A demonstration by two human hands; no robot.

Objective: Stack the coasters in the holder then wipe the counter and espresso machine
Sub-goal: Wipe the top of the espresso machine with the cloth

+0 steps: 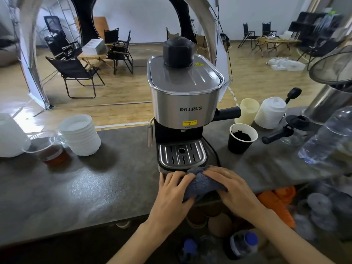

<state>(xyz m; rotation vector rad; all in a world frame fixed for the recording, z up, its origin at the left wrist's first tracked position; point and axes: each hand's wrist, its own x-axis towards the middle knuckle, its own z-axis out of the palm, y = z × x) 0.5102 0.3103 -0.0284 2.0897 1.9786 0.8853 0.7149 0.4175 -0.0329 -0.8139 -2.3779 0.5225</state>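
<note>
Two hands are lying on a grey cloth [200,182] at the front edge of the counter [85,187], just before the espresso machine [183,103]. The left hand [172,191] is resting on the left part of the cloth with its fingers bent over the fabric, and the fingertips are reaching toward the base of the machine. The right hand [231,187] is covering the right part of the cloth, with the fingers spread and bent down over it, so both hands are holding the cloth against the counter. The cloth is bunching up between the hands and is touching the front of the drip tray [182,154]. The machine is standing upright in the middle of the counter, with a black knob [178,51] on top. To the right of the machine a black paper cup [242,138] with dark grounds inside is standing. Behind this cup two stacks of lids, one cream [247,110] and one white [270,112], are standing side by side. On the left a stack of white bowls [81,134] is standing beside a clear plastic cup [50,149] with brown liquid. I cannot see coasters or a holder clearly.
</note>
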